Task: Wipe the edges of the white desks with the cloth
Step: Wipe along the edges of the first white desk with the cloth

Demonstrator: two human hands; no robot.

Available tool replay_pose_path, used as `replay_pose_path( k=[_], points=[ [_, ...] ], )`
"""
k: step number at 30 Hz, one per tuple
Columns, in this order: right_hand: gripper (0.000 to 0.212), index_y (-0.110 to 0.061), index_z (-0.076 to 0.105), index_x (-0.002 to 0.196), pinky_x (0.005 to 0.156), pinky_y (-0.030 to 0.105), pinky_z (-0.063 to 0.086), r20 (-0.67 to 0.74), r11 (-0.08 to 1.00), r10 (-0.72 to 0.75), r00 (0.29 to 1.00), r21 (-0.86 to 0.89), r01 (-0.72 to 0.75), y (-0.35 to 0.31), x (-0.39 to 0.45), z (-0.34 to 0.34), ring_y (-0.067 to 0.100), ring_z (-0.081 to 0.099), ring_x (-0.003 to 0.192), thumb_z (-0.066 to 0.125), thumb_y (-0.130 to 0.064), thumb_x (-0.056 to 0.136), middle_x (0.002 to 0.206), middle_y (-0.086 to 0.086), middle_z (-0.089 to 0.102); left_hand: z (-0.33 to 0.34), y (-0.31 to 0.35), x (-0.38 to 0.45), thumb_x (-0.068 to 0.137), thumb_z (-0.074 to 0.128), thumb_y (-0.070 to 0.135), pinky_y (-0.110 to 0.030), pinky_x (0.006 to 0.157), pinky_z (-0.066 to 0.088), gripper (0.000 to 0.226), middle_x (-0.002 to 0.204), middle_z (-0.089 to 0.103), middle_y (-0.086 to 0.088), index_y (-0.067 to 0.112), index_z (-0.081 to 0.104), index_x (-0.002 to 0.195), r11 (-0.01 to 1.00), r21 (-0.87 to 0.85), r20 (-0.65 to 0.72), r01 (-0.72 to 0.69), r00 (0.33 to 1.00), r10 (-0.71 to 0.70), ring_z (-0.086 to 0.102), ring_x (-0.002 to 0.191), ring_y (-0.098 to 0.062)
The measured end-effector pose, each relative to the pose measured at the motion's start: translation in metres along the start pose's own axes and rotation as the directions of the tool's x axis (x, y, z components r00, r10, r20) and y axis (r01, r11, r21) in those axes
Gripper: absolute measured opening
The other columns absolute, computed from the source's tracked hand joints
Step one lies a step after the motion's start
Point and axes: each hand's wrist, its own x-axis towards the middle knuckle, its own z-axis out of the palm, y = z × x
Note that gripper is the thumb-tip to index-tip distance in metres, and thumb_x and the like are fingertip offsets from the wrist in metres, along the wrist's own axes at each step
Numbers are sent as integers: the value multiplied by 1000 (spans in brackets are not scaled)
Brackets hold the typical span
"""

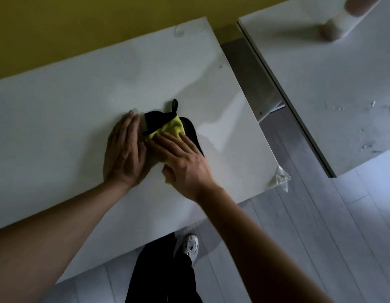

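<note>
While both hands lie flat on the near counter (58,110), the cloth (171,127) sits out on the middle of its top, well apart from every edge. It is yellow with a black border and a small black hanging loop at its far side, and it looks folded or bunched. The right hand (185,162) presses on the cloth's near part with straight fingers spread over the yellow; its grip is open, nothing curled round the fabric. The left hand (125,149) lies flat just beside the cloth on its left, fingers straight and together, touching or nearly touching the black border; its grip is open too.

Judging by this, the step in hand is readying the cloth, smoothing or folding it into a pad, not wiping an edge yet. The next move calls for taking hold of the cloth and carrying it to an edge, most likely the right edge or the near one, then running it along the rim. A second counter (334,88) stands to the right across a gap, with white flecks (384,125) on its near part; its edges are also to be done.
</note>
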Motion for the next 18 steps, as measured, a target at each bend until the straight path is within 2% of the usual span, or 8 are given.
replay_pose_path(
  k=[2, 4, 6, 11, 12, 14, 16, 18],
  points=[
    [60, -20, 53, 146, 126, 47, 17, -77, 1000, -3, 997, -9, 2, 27, 4, -10, 24, 37, 147, 50, -22, 86, 153, 6, 48, 0, 1, 0, 104, 34, 22, -50, 124, 30, 58, 165, 36, -17, 0, 35, 157, 1000, 6, -1, -6, 1000, 6, 33, 153, -34],
    [61, -16, 57, 142, 124, 50, 19, -229, 990, 132, 964, -21, -141, 65, 12, -24, 28, 44, 142, 50, -22, 82, 148, 9, 53, 0, 4, 0, 102, 37, 19, -51, 124, 29, 59, 164, 36, -17, -1, 35, 157, 1000, 17, 11, 0, 1000, 0, 33, 153, -35],
    [59, -17, 54, 145, 122, 50, 23, -322, 943, 298, 898, -43, -329, 97, 22, -41, 28, 41, 144, 50, -24, 87, 151, 9, 50, 0, 3, 0, 102, 37, 20, -51, 123, 29, 59, 164, 36, -17, -1, 35, 157, 1000, 21, 9, 7, 1000, -7, 33, 153, -35],
    [58, -20, 43, 152, 126, 42, 15, -414, 803, 546, 728, 11, -596, 107, 51, -47, 24, 29, 150, 47, -28, 95, 160, 5, 38, -2, 8, 0, 103, 35, 20, -51, 126, 25, 58, 164, 37, -18, -2, 37, 156, 999, 27, -9, 26, 1000, -26, 34, 153, -34],
    [58, -18, 44, 152, 126, 40, 13, -410, 800, 549, 728, 6, -600, 99, 56, -42, 26, 30, 149, 48, -27, 94, 159, 6, 39, -2, 8, 0, 103, 35, 20, -51, 126, 24, 58, 164, 37, -17, -2, 37, 156, 999, 34, -9, 28, 1000, -27, 33, 153, -34],
    [54, -13, 53, 145, 125, 41, 15, -386, 896, 393, 835, -44, -442, 79, 69, -26, 30, 40, 144, 55, -26, 93, 151, 12, 49, -2, 10, 0, 103, 37, 19, -53, 126, 23, 57, 164, 37, -16, -2, 38, 156, 998, 49, -7, 30, 1000, -30, 34, 153, -34],
    [47, -11, 61, 137, 121, 47, 25, -296, 984, 145, 944, -56, -169, 54, 84, -8, 30, 46, 140, 61, -25, 92, 145, 12, 56, -2, 9, 1, 104, 39, 18, -53, 126, 24, 56, 163, 39, -18, -3, 39, 155, 998, 54, -11, 34, 999, -34, 36, 152, -36],
    [44, -14, 60, 139, 120, 48, 27, -172, 999, -24, 985, -48, 16, 33, 93, 3, 25, 42, 143, 55, -28, 98, 148, 8, 53, -2, 8, -1, 105, 42, 19, -52, 126, 25, 55, 162, 39, -22, -3, 38, 156, 996, 72, -9, 55, 998, -55, 37, 151, -38]
  ],
)
